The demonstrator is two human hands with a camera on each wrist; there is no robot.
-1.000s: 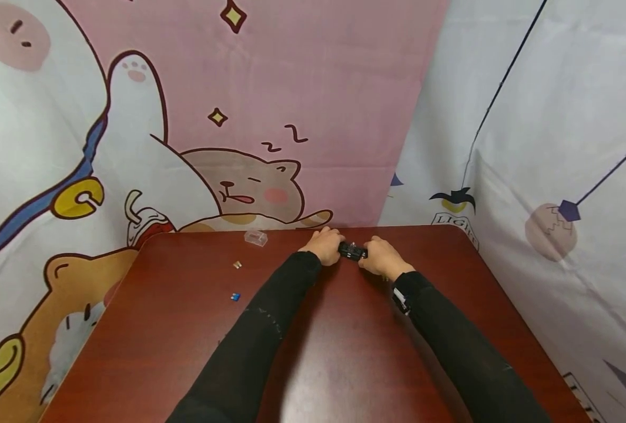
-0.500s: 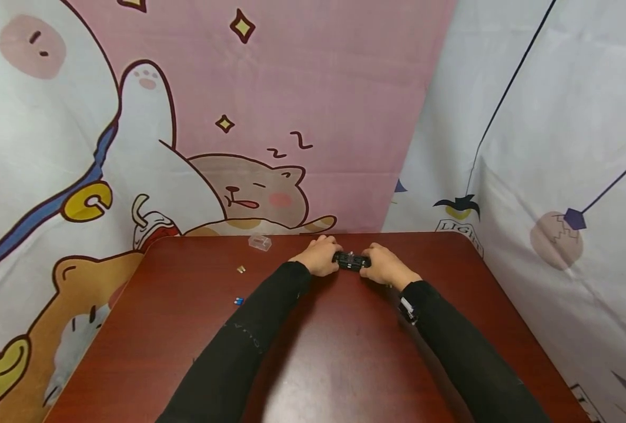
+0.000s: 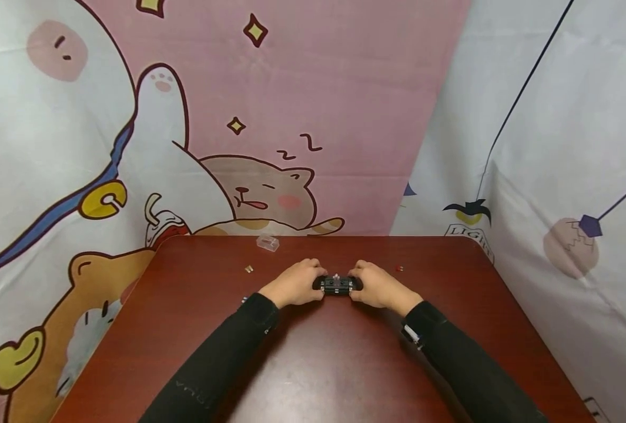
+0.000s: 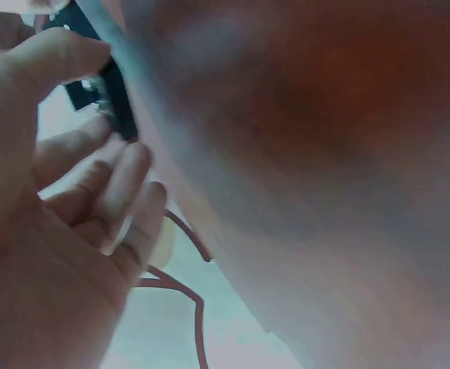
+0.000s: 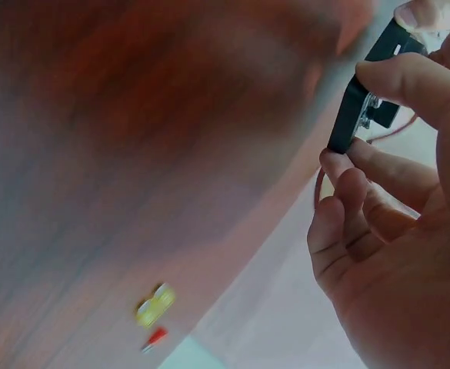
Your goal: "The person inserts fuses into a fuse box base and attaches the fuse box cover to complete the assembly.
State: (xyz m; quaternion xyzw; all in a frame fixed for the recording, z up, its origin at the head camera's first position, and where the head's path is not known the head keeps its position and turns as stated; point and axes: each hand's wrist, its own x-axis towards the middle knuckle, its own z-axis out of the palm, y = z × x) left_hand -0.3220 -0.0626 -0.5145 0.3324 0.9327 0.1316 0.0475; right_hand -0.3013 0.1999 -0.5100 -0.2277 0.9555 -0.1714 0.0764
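A small black block with metal terminals (image 3: 336, 285) is held level between both hands at the middle of the table. My left hand (image 3: 294, 284) pinches its left end. The left wrist view shows the thumb over the block (image 4: 118, 100) and a fingertip at its lower edge. My right hand (image 3: 380, 285) pinches the other end. In the right wrist view the thumb lies on one side of the block (image 5: 349, 115) and fingers touch its lower end. The block's exact kind is unclear.
A clear plastic box (image 3: 267, 242) stands near the table's back edge. Tan pieces (image 3: 248, 269) lie left of the hands. A blue piece (image 3: 244, 299) is mostly behind the left sleeve. A red piece (image 5: 155, 338) and a yellow one (image 5: 155, 306) lie to the right.
Both hands have drawn the block back from the far edge, toward the body and slightly left. It has turned level. A red piece behind the right hand has come into view.
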